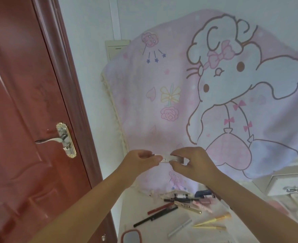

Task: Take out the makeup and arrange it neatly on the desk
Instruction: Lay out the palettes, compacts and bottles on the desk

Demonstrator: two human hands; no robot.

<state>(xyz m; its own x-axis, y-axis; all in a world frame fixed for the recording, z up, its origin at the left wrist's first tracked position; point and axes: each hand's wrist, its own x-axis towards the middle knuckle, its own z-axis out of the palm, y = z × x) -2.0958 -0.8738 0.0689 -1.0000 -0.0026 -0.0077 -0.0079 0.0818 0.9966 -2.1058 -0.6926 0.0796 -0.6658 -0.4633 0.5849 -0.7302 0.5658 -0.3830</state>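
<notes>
Silver makeup tube [165, 158] pinched between both hands (raised above desk [183, 230])

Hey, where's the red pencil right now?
In the head view, the red pencil lies on the desk at lower centre, just above the long black pencil, left of the makeup pile.

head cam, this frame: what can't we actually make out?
- Small silvery item, head view: both hands, left hand and right hand, cover its ends; its type is unclear.
- Makeup pile: right forearm crosses it; labels too small.
- Red-rimmed object: cut off by the bottom edge.
- Desk: right side blurred.
</notes>
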